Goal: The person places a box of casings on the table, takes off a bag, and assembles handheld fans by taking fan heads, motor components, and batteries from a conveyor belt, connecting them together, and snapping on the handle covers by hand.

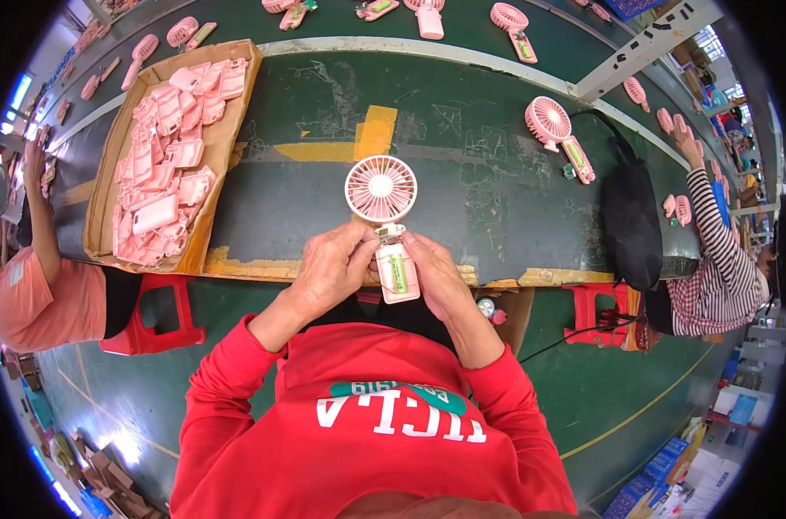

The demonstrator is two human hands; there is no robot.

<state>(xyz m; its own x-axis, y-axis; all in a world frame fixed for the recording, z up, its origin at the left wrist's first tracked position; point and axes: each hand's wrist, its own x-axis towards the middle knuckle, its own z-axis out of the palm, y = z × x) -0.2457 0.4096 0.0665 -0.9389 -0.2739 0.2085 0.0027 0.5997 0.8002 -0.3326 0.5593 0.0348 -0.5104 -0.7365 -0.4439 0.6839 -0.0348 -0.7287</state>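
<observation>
A pink handheld fan (381, 189) with an open-backed handle is held between my two hands over the bench's front edge. Its round grille points away from me, and a green battery (398, 272) shows in the handle. My left hand (335, 262) pinches the handle's left side near the neck, with a small circuit board (390, 231) between the hands. On the other side, my right hand (433, 270) grips the handle with thumb and fingers closed. Some fingertips are hidden behind the fan.
A cardboard tray (248, 95) of pink plastic shells (163, 173) stands at left. Another opened fan (548, 121) lies at right, near a black bag-like thing (631, 221). More fans lie along the far strip beyond a metal rail (367, 43). People sit on both sides by red stools (163, 316).
</observation>
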